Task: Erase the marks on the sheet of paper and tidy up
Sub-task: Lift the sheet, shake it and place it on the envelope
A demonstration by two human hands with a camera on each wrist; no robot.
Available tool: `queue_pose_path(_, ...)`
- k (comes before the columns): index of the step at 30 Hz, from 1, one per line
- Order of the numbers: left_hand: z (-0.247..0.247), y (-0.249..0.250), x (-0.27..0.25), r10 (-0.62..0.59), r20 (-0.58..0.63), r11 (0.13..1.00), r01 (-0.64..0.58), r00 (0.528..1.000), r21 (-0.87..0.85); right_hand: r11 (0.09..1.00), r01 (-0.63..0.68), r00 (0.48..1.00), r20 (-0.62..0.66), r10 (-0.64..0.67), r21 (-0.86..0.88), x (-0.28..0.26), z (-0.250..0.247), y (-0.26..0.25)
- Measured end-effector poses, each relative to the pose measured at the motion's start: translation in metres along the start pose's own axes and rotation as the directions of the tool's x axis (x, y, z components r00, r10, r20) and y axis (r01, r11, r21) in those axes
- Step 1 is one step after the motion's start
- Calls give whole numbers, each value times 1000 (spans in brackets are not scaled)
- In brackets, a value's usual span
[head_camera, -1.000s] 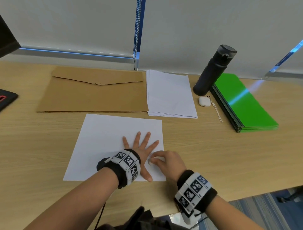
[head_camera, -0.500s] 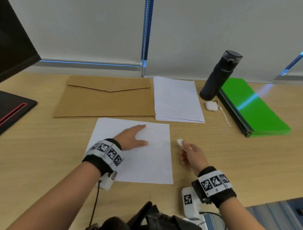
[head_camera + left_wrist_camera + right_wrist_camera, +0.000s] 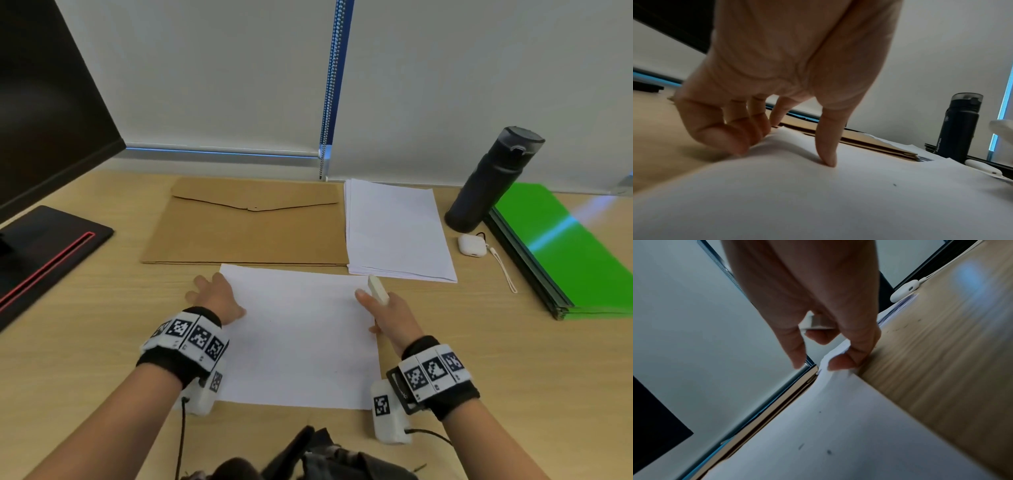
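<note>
Lying flat on the bench (image 3: 445, 342) just in front of the brown envelope (image 3: 246, 233), the sheet of paper (image 3: 301, 335) looks nearly clean, with only a few faint specks left. Erasing seems finished and tidying is starting. The left hand (image 3: 215, 296) pinches the sheet's far-left corner, fingers (image 3: 719, 129) curled under the edge and thumb on top. The right hand (image 3: 387, 315) holds the eraser (image 3: 377, 290) and nips the right edge. Next, lift it evenly toward the paper stack (image 3: 397, 229) without creasing it.

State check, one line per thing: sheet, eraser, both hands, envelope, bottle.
sheet: flat on desk, both side edges being gripped, few specks left
eraser: held in right hand
left hand: gripping sheet's left edge
right hand: pinching sheet's right edge
envelope: flap closed
bottle: upright, lid shut
</note>
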State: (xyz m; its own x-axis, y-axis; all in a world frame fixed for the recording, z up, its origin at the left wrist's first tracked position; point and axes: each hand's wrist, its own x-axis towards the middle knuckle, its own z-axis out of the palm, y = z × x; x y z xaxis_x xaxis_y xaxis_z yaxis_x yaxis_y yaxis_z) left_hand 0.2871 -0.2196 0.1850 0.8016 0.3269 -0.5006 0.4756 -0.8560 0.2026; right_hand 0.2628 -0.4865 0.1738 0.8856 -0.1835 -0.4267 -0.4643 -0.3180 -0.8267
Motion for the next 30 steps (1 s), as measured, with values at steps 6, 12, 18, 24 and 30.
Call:
queue_pose_path(6,3,-6,9,-22,-6,991,21,1000,-130,996,-23,1000,-22,21,-85,11,-3,-3)
queue_pose_path(12,6,-18,17,5,-88,944,-34,996,-327,997,62,996,-64,-64,-40,5,-9,-9)
queue_pose_path(18,-12,-24,10,193,-170,617,-254,966,-745,974,212,974,-101,-204,75,-17,-27,-32)
queue_pose_path(24,-49,-20,-26,314,-364,383,-468,877,-797,912,411,897,-178,-404,1,-43,-47,-64)
queue_pose_path(30,-60,-20,-51,395,-499,293,-621,771,-727,837,546,804,-259,-535,-34,-64,-46,-78)
